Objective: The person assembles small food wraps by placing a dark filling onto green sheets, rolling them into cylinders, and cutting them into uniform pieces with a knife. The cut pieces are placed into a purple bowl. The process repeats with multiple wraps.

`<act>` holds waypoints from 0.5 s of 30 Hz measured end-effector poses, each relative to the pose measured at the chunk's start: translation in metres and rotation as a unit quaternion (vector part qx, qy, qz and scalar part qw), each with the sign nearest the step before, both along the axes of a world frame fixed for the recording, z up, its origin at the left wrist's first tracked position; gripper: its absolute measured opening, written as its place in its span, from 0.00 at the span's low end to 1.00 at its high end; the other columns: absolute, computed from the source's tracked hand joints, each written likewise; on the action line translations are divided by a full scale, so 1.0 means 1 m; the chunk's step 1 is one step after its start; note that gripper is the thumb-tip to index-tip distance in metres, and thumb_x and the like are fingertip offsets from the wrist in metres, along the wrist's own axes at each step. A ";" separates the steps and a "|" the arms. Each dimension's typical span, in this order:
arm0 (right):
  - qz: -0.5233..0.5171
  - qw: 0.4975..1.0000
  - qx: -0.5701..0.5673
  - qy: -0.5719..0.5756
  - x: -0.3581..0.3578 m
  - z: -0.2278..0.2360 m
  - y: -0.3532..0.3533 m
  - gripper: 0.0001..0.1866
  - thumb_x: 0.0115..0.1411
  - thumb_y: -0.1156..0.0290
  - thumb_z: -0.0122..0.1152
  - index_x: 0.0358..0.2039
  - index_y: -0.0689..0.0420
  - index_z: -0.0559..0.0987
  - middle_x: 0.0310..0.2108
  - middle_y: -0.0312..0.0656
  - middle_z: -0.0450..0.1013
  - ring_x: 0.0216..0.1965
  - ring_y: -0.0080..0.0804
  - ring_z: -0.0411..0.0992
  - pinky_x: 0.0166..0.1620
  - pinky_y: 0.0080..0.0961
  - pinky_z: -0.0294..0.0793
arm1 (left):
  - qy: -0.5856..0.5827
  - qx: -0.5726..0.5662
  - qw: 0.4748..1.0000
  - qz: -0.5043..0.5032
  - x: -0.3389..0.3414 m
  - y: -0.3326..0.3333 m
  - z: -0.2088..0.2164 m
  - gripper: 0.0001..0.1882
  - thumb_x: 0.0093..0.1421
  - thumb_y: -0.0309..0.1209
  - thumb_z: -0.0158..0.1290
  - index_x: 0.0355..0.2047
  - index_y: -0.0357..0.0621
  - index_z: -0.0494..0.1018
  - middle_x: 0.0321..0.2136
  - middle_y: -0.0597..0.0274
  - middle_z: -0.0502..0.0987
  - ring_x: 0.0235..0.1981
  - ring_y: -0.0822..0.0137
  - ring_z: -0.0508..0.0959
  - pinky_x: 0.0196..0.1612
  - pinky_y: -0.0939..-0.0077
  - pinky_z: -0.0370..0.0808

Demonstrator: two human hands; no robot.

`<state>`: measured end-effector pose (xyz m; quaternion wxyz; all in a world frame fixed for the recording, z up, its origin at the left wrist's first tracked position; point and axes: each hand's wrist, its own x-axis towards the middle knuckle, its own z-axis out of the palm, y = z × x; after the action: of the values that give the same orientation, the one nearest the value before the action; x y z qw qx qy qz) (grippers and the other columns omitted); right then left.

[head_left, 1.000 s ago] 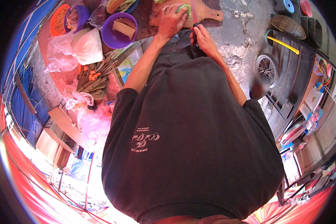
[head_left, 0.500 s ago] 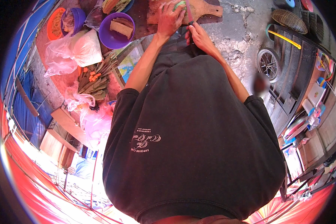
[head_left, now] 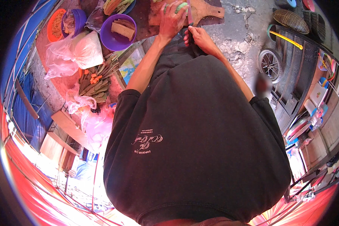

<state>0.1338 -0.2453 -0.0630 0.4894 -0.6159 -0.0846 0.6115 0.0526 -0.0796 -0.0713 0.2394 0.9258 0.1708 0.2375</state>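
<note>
On a wooden cutting board (head_left: 205, 11) with a handle at its right end, my left hand (head_left: 172, 20) curls its fingers over a pale green vegetable (head_left: 182, 6). Its exact kind cannot be made out, as my fingers cover part of it. My right hand (head_left: 202, 39) is closed round the dark handle of a knife (head_left: 190, 16). The blade points away from me and stands just right of the vegetable; whether it touches is unclear. Small green bits lie at the board's far left.
Left of the board is a purple bowl (head_left: 111, 42) holding a tan block-shaped piece. Beyond it are an orange bowl (head_left: 52, 35), another purple bowl (head_left: 80, 23) and a white plastic bag (head_left: 88, 51). Long green leaves (head_left: 94, 88) lie nearer. A wheel (head_left: 270, 65) and woven basket (head_left: 290, 20) are at right.
My right hand and the knife have shifted slightly toward me. My left hand stays over the vegetable, with a little more green showing at its fingertips.
</note>
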 end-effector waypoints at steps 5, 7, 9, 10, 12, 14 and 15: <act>-0.026 0.998 -0.016 0.062 -0.002 0.003 0.004 0.25 0.83 0.55 0.43 0.44 0.66 0.78 0.33 0.43 0.80 0.32 0.33 0.80 0.40 0.33 0.83 | 0.014 0.035 0.999 -0.017 -0.002 0.000 -0.005 0.22 0.67 0.34 0.56 0.61 0.47 0.78 0.62 0.52 0.75 0.67 0.50 0.71 0.73 0.40 0.58; -0.031 0.998 -0.022 0.057 -0.003 0.006 0.005 0.25 0.82 0.56 0.44 0.42 0.67 0.78 0.32 0.44 0.79 0.31 0.34 0.79 0.38 0.34 0.84 | 0.027 0.046 0.998 -0.013 -0.002 -0.001 -0.009 0.23 0.65 0.35 0.57 0.61 0.46 0.78 0.63 0.52 0.75 0.68 0.49 0.70 0.73 0.39 0.57; -0.038 0.997 -0.028 0.057 -0.003 0.008 0.007 0.25 0.82 0.56 0.44 0.42 0.67 0.77 0.31 0.45 0.79 0.30 0.34 0.79 0.38 0.35 0.84 | 0.032 0.046 0.998 -0.008 0.000 -0.003 -0.013 0.24 0.64 0.35 0.58 0.60 0.46 0.79 0.63 0.52 0.74 0.69 0.49 0.69 0.73 0.39 0.57; -0.041 0.997 -0.031 0.059 -0.003 0.009 0.007 0.25 0.82 0.56 0.44 0.42 0.67 0.77 0.31 0.45 0.79 0.30 0.34 0.79 0.38 0.35 0.84 | 0.031 0.039 0.999 -0.006 0.002 -0.003 -0.015 0.24 0.63 0.35 0.58 0.60 0.46 0.79 0.64 0.52 0.74 0.69 0.49 0.69 0.74 0.38 0.56; -0.044 0.997 -0.033 0.061 -0.002 0.009 0.008 0.25 0.82 0.56 0.44 0.42 0.67 0.78 0.31 0.45 0.79 0.30 0.34 0.79 0.38 0.35 0.84 | 0.027 0.030 0.999 0.000 0.005 -0.005 -0.018 0.24 0.62 0.35 0.59 0.58 0.46 0.80 0.64 0.51 0.74 0.70 0.48 0.68 0.74 0.38 0.56; -0.046 0.996 -0.041 0.065 -0.001 0.010 0.008 0.25 0.82 0.56 0.44 0.42 0.67 0.78 0.31 0.44 0.78 0.29 0.34 0.79 0.38 0.36 0.84 | 0.024 0.024 0.999 0.007 0.008 -0.006 -0.020 0.23 0.62 0.36 0.59 0.57 0.45 0.80 0.65 0.50 0.74 0.70 0.48 0.67 0.74 0.38 0.56; -0.043 0.997 -0.034 0.061 0.000 0.010 0.008 0.24 0.82 0.56 0.44 0.42 0.67 0.78 0.31 0.44 0.78 0.29 0.34 0.79 0.37 0.36 0.84 | 0.022 0.019 1.000 0.006 0.009 -0.006 -0.020 0.22 0.62 0.36 0.59 0.56 0.45 0.81 0.65 0.50 0.74 0.70 0.48 0.67 0.74 0.37 0.56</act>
<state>0.1334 -0.2374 -0.0533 0.4980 -0.5973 -0.0073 0.6287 0.0620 -0.0854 -0.0916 0.2162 0.9341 0.1773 0.2221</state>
